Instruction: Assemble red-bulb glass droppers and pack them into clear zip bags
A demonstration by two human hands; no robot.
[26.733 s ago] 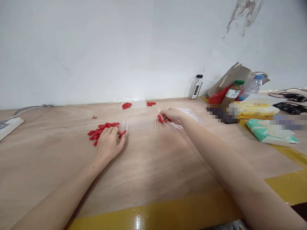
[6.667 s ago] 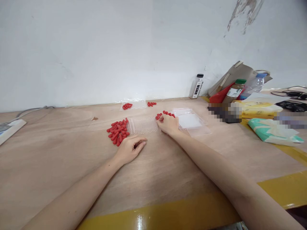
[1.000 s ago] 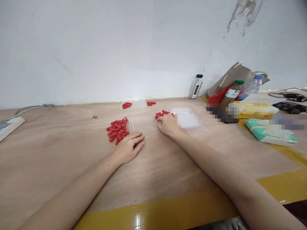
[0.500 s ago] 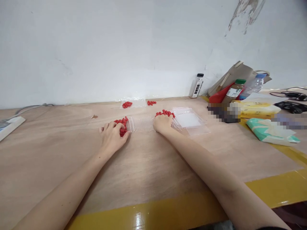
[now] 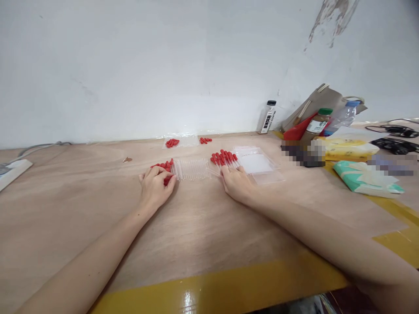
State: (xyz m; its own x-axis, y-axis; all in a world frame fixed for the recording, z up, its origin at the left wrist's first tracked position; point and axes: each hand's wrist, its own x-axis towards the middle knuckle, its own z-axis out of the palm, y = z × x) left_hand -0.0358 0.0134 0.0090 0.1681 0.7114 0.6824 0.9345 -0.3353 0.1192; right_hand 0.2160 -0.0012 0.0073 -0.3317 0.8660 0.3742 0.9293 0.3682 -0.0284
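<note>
My left hand lies on the near side of a heap of red rubber caps, its fingers curled over them and its thumb pinching one cap. Right of the heap is a row of clear plastic tubes laid side by side. My right hand rests flat on the wooden table, fingers stretched out, their tips touching a bunch of tubes fitted with red caps.
Clear plastic bags lie right of the capped tubes. More red caps sit in a bag near the wall. A small bottle, a paper bag, drink bottles and tissue packs crowd the right. A power strip is at the far left.
My right hand has drawn back toward me from the capped tubes and flattened out. My left hand has stayed on the heap of red caps, where it moved within the last second.
</note>
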